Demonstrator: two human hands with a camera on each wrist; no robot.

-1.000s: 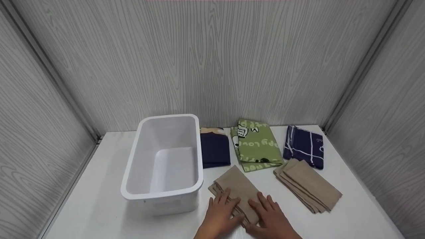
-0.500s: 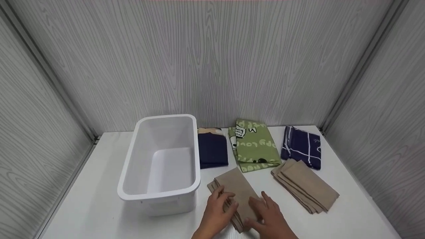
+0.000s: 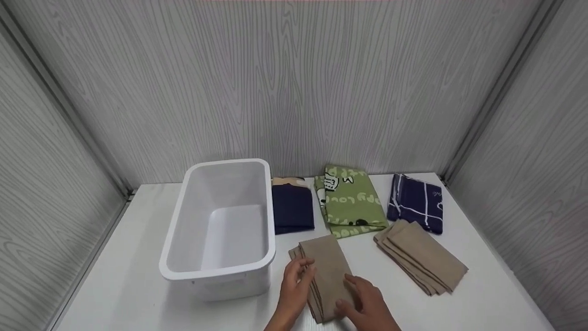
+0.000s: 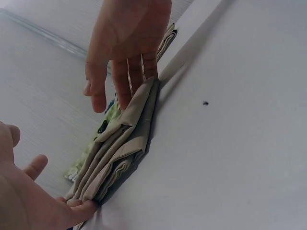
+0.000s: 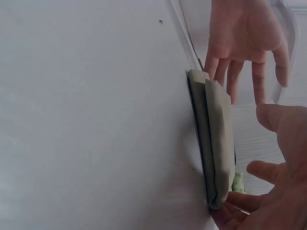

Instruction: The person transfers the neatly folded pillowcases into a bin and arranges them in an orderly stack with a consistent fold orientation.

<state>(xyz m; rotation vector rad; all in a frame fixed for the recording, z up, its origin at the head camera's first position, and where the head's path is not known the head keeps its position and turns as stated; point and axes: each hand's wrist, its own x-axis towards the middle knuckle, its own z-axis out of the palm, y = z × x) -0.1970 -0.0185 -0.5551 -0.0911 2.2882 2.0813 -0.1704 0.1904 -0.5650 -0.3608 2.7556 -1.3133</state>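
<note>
A folded brown cloth [image 3: 327, 262] lies on the white table between the two hands, its layered long edge towards the left hand. My left hand [image 3: 293, 289] is at that left edge, fingers relaxed and fingertips touching the cloth. On the opposite side my right hand [image 3: 370, 303] has its fingertips at the right edge, the thumb over the near part. The right wrist view shows the cloth [image 5: 218, 139] edge-on as a thick folded stack, with fingertips at both ends. A second folded brown cloth stack [image 3: 425, 257] lies fanned out to the right.
A white plastic bin [image 3: 271, 216] stands to the left with nothing inside. Along the back wall lie a folded navy cloth [image 3: 293, 207], a green printed cloth [image 3: 356, 197] and a navy cloth with white lines [image 3: 418, 202]. Grey wood-grain panels [image 3: 275, 92] enclose the table.
The brown cloth between the hands has turned so it points more straight ahead. Both hands have shifted from lying flat on top of it to its two sides.
</note>
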